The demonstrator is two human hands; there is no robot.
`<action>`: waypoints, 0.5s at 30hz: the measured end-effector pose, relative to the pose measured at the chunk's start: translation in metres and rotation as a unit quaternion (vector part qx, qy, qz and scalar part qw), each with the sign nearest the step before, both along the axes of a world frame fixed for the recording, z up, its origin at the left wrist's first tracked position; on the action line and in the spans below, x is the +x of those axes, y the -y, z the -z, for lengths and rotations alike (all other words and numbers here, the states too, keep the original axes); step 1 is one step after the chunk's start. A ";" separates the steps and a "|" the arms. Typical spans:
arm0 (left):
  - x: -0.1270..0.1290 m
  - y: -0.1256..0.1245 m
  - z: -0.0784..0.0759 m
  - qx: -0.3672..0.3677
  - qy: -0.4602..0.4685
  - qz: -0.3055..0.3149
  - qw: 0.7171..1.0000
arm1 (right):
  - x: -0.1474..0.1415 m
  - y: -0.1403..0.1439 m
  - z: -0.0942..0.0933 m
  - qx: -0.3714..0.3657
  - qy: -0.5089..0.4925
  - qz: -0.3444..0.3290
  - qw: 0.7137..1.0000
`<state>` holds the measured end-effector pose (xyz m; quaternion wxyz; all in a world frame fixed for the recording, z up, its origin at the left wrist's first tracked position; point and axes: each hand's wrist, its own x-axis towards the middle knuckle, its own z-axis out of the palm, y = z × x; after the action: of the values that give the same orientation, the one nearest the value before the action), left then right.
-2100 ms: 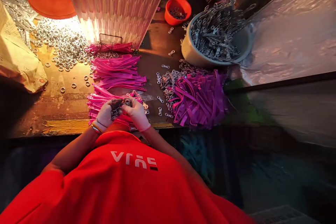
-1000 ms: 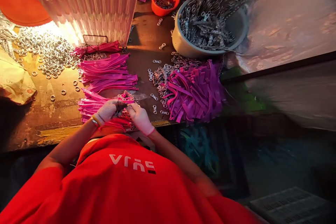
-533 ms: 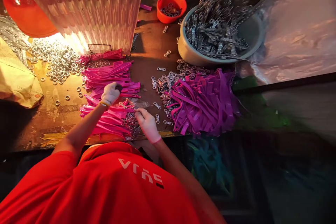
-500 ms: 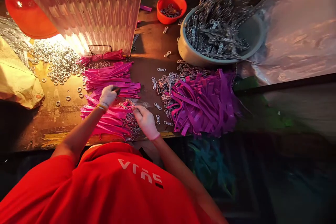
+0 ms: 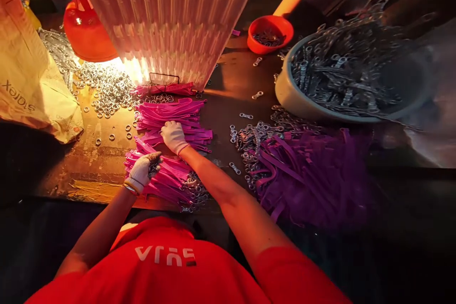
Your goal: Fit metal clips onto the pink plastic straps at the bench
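The left hand [image 5: 142,173], in a white knit glove with a dark worn patch at the fingertips, is curled narrow over the near stack of pink straps [image 5: 167,178]; whether it pinches a strap or only presses on the stack cannot be told. The right hand [image 5: 173,136], gloved in the same knit, reaches across and lies palm down with fingers nearly closed on the middle stack of pink straps [image 5: 178,133], touching it; no firm grip shows. The straps are flat, thin, glossy ribbons, laid in neat bundles whose long axis runs left to right across the surface [image 5: 85,152]. The near stack slants a little, and its right end, closer to the person, carries a cluster of small metal clips [image 5: 194,192]. A third bundle [image 5: 171,109] lies just beyond the right hand, pointing the same way. The surface is dark, scuffed and stained, with a yellowish strip along its near edge. To the left, shiny metal rings [image 5: 107,88] spread in a loose heap under warm light, beside a crumpled paper sack [image 5: 32,90]. To the right, a tangled pile of purple straps [image 5: 302,171] lies in no order, blurred, with loose clips at its left side. Beyond it sits a round pale bowl [image 5: 288,99] heaped with grey metal hooks, and a small orange scoop [image 5: 270,33] holding a few more.
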<state>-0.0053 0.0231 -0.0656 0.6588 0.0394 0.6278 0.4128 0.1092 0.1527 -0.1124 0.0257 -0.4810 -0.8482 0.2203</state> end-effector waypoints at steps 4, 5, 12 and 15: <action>-0.015 -0.016 0.006 0.023 0.031 -0.055 0.998 | 0.019 0.035 -0.009 0.009 -0.096 -0.016 0.995; -0.020 -0.020 0.006 0.028 0.047 -0.062 0.997 | 0.025 0.047 -0.013 -0.003 -0.121 -0.025 0.992; -0.040 -0.029 -0.018 0.044 0.232 -0.039 0.971 | 0.042 0.116 -0.030 -0.093 -0.257 0.036 0.961; -0.040 -0.024 -0.031 0.049 0.262 -0.031 0.963 | 0.041 0.129 -0.035 -0.136 -0.331 0.053 0.932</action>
<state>-0.0457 0.0475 -0.0345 0.7841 -0.0577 0.4135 0.4592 0.1503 0.0235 -0.0773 0.2506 -0.4235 -0.7269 0.4790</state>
